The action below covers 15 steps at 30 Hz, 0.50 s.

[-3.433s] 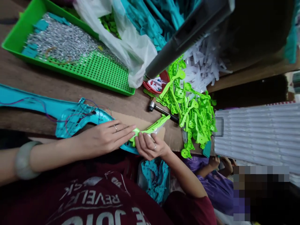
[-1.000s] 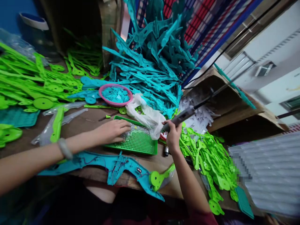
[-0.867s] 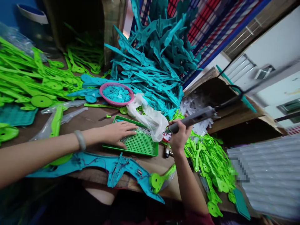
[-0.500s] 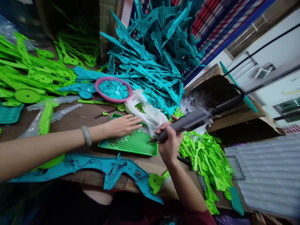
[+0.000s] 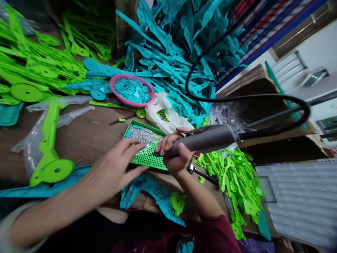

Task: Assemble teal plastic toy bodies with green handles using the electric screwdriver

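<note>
My right hand [image 5: 176, 154] is wrapped around a dark grey corded electric screwdriver [image 5: 207, 137], its tip pointing left over a green perforated tray [image 5: 151, 158]. A heap of small silvery screws [image 5: 142, 134] fills the tray's far side, with a few blue bits among them. My left hand [image 5: 116, 167] hovers at the tray's left edge, thumb and fingers apart; nothing shows in it. Below lies a long blue plastic bow-shaped part [image 5: 147, 186], with thin red wires; my left forearm covers its middle. A green round-ended piece [image 5: 179, 202] sits at its right end.
A pink basket [image 5: 131, 103] of small blue pieces stands behind the tray, beside a white plastic bag [image 5: 165, 112]. Blue parts [image 5: 168, 63] pile up at the back; green parts lie left [image 5: 47, 70] and right [image 5: 226, 172]. A hammer [image 5: 202, 173] lies by the right forearm. The black cable [image 5: 252, 98] loops overhead.
My left hand has drawn back from over the screws to the tray's near left edge, its thumb now spread. The screwdriver has moved left with my right hand, and its cable has swung into a wide loop.
</note>
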{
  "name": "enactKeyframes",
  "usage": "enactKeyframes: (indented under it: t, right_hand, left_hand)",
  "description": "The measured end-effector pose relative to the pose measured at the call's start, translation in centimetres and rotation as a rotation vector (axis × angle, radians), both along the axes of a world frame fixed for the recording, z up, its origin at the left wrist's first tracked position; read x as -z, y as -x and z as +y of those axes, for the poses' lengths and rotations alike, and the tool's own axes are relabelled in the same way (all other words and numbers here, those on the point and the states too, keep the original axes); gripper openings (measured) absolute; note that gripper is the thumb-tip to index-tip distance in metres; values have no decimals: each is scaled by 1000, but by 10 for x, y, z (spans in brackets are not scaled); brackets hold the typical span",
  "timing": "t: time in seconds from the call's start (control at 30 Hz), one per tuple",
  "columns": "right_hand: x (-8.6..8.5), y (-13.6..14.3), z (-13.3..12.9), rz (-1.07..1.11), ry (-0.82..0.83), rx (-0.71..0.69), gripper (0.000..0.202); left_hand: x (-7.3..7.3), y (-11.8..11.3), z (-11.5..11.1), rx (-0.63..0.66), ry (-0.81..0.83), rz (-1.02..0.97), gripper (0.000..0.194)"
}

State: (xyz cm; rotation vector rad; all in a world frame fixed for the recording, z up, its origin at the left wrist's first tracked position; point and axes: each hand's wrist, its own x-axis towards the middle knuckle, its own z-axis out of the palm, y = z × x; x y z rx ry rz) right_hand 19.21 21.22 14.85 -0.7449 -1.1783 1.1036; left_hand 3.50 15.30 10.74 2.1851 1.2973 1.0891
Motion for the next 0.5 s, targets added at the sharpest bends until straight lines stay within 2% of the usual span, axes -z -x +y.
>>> enactKeyframes:
  t: [0.07, 0.1, 0.17, 0.23, 0.3, 0.37, 0.4, 0.5]
  right_hand:
    - [-15, 4, 1, -16, -55, 14, 40]
    - [-19, 6, 3, -29, -79, 26, 40]
    - [-20, 6, 8, -32, -128, 64, 39]
    - [-11, 3, 13, -18, -142, 100, 36]
    - [5, -1, 17, -24, -95, 114, 34]
    - [24, -3, 18, -54, -1, 103, 37]
    - [33, -4, 19, -70, 46, 94, 38]
    - [52, -3, 19, -105, 139, 76, 43]
  left_hand:
    - [8, -2, 39, 197, 1, 103, 25]
    - [10, -2, 58, 254, -4, 202, 21]
    - [10, 1, 82, 257, -11, 375, 25]
    - [8, 3, 82, 173, -25, 458, 29]
    - [7, 2, 57, 99, -91, 488, 34]
    - [10, -7, 14, 57, -233, 513, 34]
    - [13, -14, -10, 88, -303, 476, 31]
    - [22, -43, -70, 324, -493, 336, 28]
